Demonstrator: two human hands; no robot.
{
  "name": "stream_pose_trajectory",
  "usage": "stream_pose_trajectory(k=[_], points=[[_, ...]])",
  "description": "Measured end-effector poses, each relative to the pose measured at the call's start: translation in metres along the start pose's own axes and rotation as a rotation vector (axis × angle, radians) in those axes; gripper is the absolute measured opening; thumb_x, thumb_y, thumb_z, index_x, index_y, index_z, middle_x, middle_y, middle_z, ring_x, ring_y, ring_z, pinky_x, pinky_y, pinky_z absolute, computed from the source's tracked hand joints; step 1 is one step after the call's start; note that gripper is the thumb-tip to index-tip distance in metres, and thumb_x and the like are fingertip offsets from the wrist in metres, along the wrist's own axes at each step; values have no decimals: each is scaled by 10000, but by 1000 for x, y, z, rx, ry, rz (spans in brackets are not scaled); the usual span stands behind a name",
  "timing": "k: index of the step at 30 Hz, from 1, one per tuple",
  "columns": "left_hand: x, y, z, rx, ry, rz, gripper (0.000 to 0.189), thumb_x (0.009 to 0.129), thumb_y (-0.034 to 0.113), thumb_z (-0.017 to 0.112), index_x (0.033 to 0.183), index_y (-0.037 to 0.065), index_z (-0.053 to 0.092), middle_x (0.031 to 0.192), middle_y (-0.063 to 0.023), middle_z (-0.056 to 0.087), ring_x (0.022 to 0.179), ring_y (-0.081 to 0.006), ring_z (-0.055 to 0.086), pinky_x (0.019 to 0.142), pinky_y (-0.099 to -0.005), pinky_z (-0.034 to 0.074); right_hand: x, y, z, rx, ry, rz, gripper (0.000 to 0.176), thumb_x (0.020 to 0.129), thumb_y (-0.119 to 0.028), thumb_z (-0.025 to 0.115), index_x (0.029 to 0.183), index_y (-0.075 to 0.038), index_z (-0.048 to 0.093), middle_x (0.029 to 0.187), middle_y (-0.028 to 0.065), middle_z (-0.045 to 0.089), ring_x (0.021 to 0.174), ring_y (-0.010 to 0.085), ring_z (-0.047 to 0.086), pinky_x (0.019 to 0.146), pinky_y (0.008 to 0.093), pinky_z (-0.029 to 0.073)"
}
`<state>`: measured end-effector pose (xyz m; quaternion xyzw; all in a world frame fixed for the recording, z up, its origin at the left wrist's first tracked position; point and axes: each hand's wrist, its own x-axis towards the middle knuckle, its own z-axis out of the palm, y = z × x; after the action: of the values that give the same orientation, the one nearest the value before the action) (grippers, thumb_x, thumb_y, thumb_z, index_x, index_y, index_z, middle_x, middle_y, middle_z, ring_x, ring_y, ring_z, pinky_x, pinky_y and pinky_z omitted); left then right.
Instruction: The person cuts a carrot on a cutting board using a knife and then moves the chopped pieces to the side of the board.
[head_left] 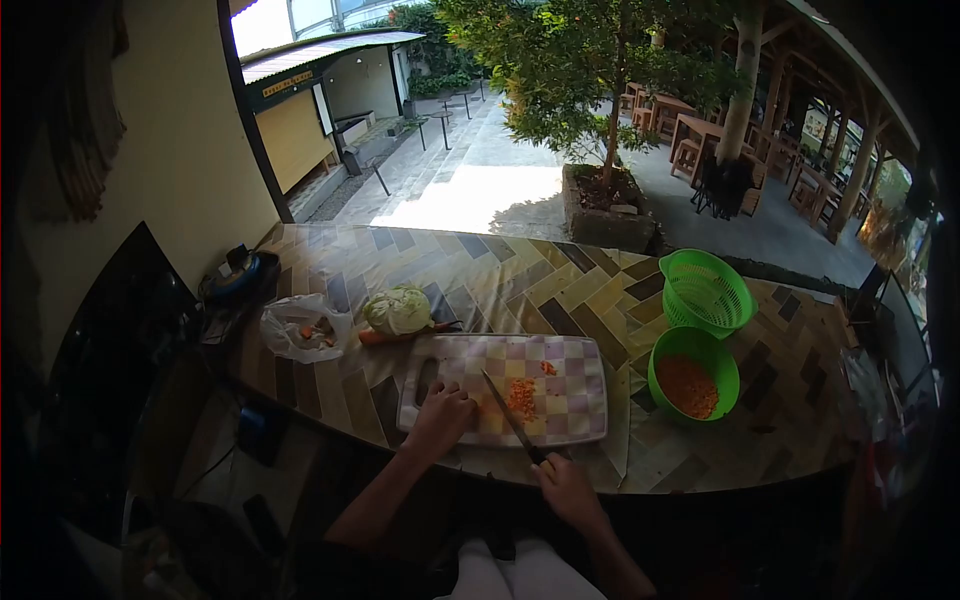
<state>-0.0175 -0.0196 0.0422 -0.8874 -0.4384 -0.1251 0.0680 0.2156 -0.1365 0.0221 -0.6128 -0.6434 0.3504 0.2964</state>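
A knife (512, 417) is in my right hand (565, 487), its blade slanting up and left over the checkered cutting board (580, 375). Just right of the blade lies a small heap of chopped orange pieces (521, 398), with a few more bits farther up the board. My left hand (443, 415) rests on the board's left part, left of the blade, its fingers curled; a bit of orange shows beside the fingertips, but what they hold is too small to make out. Beyond the board are a cabbage (398, 310) and a carrot (385, 337).
A green bowl (735, 385) of chopped orange pieces stands right of the board, with a green colander (707, 290) behind it. A plastic bag (290, 325) with scraps lies on the left of the tiled-pattern table (590, 285). The table's near edge runs below the board.
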Motion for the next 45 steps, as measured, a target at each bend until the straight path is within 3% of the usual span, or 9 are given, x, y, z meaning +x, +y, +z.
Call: stream_pose_trajectory(k=[2,8,14,17,21,24,27,36,45], points=[[-2,0,1,-34,15,-6,67,759,144,654,802,115,697,828,-21,663,904,-183,608,888,-358,405,1,-11,-1,-71,90,-25,262,928,-224,591,863,28,558,636,169,583,579,297,610,548,392,441],[-5,2,-1,-302,65,-84,104,808,139,621,823,82,707,844,-56,653,944,-217,595,920,-384,416,-1,-23,-7,8,28,67,276,915,-249,594,878,22,563,752,256,610,775,457,602,656,491,458],[-7,0,5,-501,92,-136,115,810,114,632,850,37,708,878,-86,658,935,-268,606,862,-395,474,-10,-26,2,8,23,16,282,909,-245,606,849,26,558,725,246,607,729,450,604,619,476,456],[-8,3,6,-527,123,-176,101,801,82,643,855,26,708,875,-102,658,935,-279,610,849,-391,490,-13,-25,4,9,9,47,280,905,-240,619,869,34,574,717,219,607,673,366,622,598,419,447],[-11,10,13,-668,226,-308,114,773,19,662,876,1,708,884,-134,662,891,-307,634,799,-387,519,-13,-27,4,10,2,24,281,905,-242,614,867,33,567,736,238,610,711,411,615,614,447,451],[-11,11,12,-679,226,-334,146,763,20,685,901,35,728,845,-133,678,759,-251,665,667,-345,536,-15,-33,4,2,4,13,279,908,-241,606,864,30,559,753,257,611,744,452,604,628,474,453],[-11,15,8,-704,207,-361,148,755,-6,668,893,-13,722,891,-172,669,784,-326,667,715,-374,538,-14,-32,8,-23,7,11,282,907,-242,607,863,32,557,758,262,611,747,447,608,629,471,452],[-11,19,20,-718,327,-396,153,739,-9,680,886,-17,722,829,-183,675,794,-328,671,726,-380,521,-4,-31,16,-68,26,-11,284,928,-258,568,890,22,545,741,274,613,766,471,605,660,526,462],[-8,38,30,-556,298,-565,145,744,18,672,879,6,723,854,-188,679,801,-338,669,732,-398,525,-7,-34,24,-77,20,-18,271,944,-241,542,892,24,516,730,275,610,760,470,607,660,541,463]])
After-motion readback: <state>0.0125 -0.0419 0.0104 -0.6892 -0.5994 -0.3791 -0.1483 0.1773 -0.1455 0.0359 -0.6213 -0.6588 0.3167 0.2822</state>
